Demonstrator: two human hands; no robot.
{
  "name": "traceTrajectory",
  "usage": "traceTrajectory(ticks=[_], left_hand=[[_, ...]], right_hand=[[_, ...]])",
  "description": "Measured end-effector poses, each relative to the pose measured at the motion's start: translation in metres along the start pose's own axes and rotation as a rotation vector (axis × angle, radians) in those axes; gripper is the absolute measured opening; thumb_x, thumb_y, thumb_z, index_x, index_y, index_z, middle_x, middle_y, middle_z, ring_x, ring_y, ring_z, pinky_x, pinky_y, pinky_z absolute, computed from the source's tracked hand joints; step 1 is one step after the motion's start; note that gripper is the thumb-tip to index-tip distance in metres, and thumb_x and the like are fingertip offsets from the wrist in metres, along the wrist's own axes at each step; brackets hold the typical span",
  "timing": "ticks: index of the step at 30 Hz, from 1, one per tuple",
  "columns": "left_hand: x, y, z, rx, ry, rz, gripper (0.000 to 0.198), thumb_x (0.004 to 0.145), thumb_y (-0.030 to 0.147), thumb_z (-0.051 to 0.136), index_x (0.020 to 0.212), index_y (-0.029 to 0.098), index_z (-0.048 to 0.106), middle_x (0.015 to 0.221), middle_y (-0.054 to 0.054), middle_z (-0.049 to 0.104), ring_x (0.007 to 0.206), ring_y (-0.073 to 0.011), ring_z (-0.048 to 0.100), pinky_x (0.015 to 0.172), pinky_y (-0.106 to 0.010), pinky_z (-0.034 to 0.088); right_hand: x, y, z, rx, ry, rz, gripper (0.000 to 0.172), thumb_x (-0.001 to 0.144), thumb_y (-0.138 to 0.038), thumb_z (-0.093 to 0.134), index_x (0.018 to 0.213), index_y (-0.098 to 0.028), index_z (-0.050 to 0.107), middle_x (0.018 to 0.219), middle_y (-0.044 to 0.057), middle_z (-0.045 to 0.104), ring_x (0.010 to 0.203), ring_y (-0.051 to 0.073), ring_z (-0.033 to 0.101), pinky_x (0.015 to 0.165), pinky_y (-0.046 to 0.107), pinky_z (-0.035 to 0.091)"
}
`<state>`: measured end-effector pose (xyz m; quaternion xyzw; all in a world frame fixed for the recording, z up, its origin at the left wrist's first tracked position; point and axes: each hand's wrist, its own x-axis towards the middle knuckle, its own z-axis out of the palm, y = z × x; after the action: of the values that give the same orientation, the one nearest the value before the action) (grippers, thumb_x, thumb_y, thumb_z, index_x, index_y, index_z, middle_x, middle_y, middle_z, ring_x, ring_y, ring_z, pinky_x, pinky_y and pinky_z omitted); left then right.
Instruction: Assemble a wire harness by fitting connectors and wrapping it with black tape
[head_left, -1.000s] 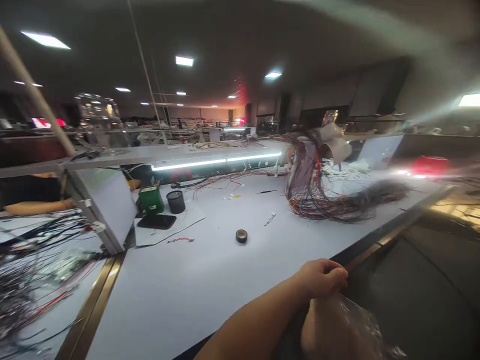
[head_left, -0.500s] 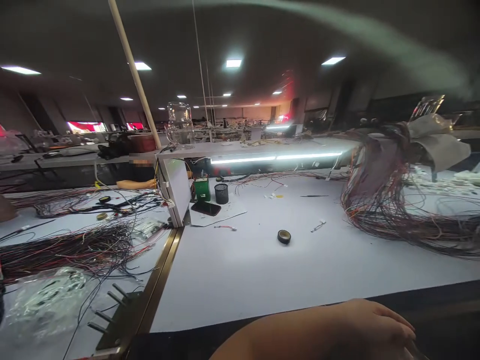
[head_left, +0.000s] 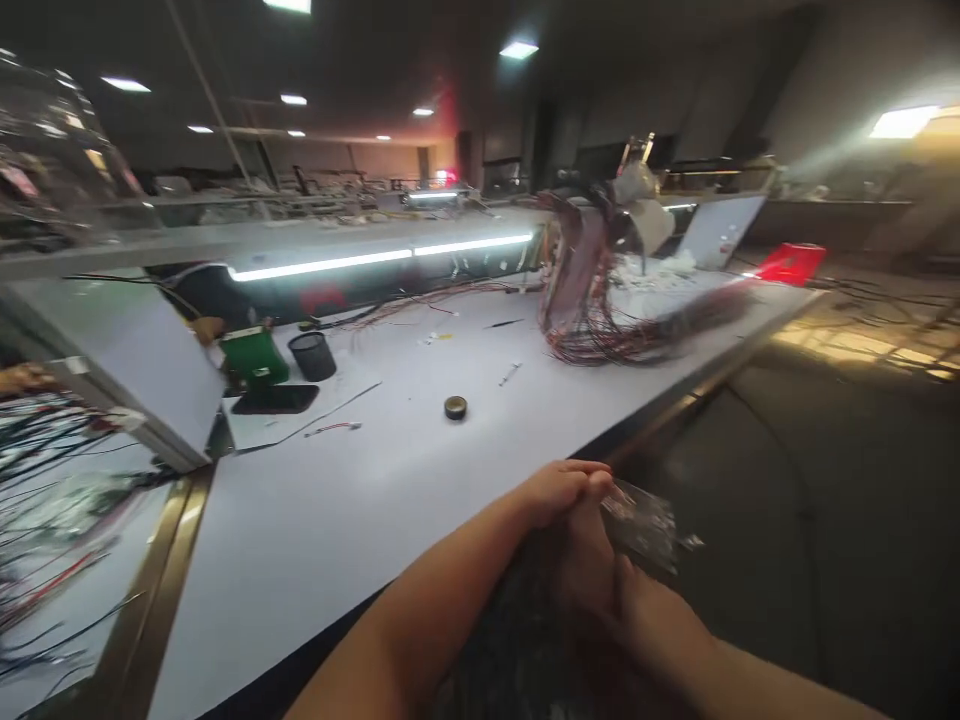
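My left hand [head_left: 566, 490] is beyond the front edge of the white table [head_left: 360, 510], its fingers closed on a clear plastic bag [head_left: 643, 522] with small pieces inside. Close below and right of it is my right hand [head_left: 637, 600], blurred by motion, so its fingers and any grip cannot be made out. The bag hangs to the right of both hands, over the dark floor. On the table, left of the hands, lies a roll of black tape [head_left: 455, 408].
A bundle of thin wires [head_left: 600, 340] hangs onto the table at the back right. A green box [head_left: 255, 355], a black mesh cup [head_left: 313, 356] and a phone [head_left: 276, 400] stand or lie at the left. Short wires with connectors [head_left: 334, 428] lie nearby. A red object [head_left: 791, 264] is far right.
The view has swung to the right, showing the table's right end and floor. Both hands now show close together, and the clear bag has come into view.
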<state>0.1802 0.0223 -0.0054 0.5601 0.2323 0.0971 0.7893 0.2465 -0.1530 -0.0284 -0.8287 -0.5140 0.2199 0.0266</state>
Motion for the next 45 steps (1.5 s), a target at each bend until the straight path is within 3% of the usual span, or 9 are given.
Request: traceTrajectory(ticks=[5,10,16,25,35,42,45], left_hand=[[-0.003,-0.003,-0.006,-0.048,-0.108,0.057,0.051,0.069,0.016,0.059,0.119,0.019,0.063,0.110,-0.005,0.070,0.107,-0.0211,0.060,0.104,-0.038,0.039],[-0.009,0.003,-0.014,-0.034,-0.247,0.078,0.053,0.074,0.020,0.066,0.126,0.022,0.059,0.121,-0.005,0.065,0.116,-0.0219,0.055,0.108,-0.038,0.033],[-0.009,0.007,-0.017,-0.004,-0.331,0.093,0.050,0.078,0.031,0.071,0.126,0.024,0.059,0.120,-0.005,0.064,0.115,-0.0216,0.054,0.107,-0.039,0.032],[-0.012,0.015,-0.013,0.013,-0.358,0.092,0.041,0.082,0.036,0.068,0.119,0.020,0.063,0.112,-0.008,0.065,0.109,-0.0204,0.056,0.104,-0.036,0.034],[-0.009,0.016,-0.016,-0.098,-0.347,0.076,0.022,0.076,0.019,0.067,0.097,0.017,0.065,0.097,-0.005,0.065,0.091,-0.0165,0.059,0.089,-0.031,0.042],[-0.004,0.019,-0.019,-0.163,-0.314,0.047,0.019,0.070,0.017,0.064,0.089,0.013,0.064,0.089,-0.007,0.067,0.089,-0.0203,0.061,0.090,-0.035,0.044],[-0.004,0.022,-0.019,-0.162,-0.303,0.030,0.016,0.075,0.024,0.067,0.086,0.013,0.064,0.088,-0.008,0.067,0.087,-0.0209,0.062,0.088,-0.036,0.045]], right_hand=[[-0.007,0.000,-0.001,-0.055,0.003,0.014,0.040,0.083,-0.051,0.052,0.098,-0.014,0.054,0.093,0.014,0.064,0.083,0.031,0.063,0.064,0.036,0.042],[-0.005,-0.002,-0.004,-0.036,0.009,0.014,0.042,0.082,-0.050,0.055,0.101,-0.013,0.054,0.093,0.014,0.063,0.083,0.031,0.063,0.065,0.036,0.043],[-0.006,-0.002,-0.006,-0.057,0.025,0.005,0.043,0.081,-0.050,0.056,0.100,-0.012,0.054,0.093,0.014,0.063,0.083,0.032,0.064,0.065,0.036,0.044],[-0.009,-0.006,-0.012,-0.038,-0.010,0.016,0.044,0.081,-0.048,0.056,0.105,-0.011,0.054,0.097,0.015,0.063,0.086,0.031,0.064,0.067,0.037,0.045],[-0.010,-0.009,-0.011,-0.067,0.030,0.016,0.041,0.081,-0.051,0.060,0.098,-0.014,0.054,0.094,0.013,0.063,0.084,0.032,0.064,0.067,0.039,0.048],[-0.017,-0.014,-0.016,-0.046,0.028,0.026,0.039,0.081,-0.050,0.061,0.100,-0.016,0.053,0.095,0.013,0.062,0.082,0.033,0.063,0.066,0.042,0.050],[-0.020,-0.014,-0.019,-0.037,0.025,0.028,0.037,0.081,-0.047,0.062,0.099,-0.016,0.053,0.094,0.013,0.062,0.082,0.033,0.063,0.067,0.042,0.050]])
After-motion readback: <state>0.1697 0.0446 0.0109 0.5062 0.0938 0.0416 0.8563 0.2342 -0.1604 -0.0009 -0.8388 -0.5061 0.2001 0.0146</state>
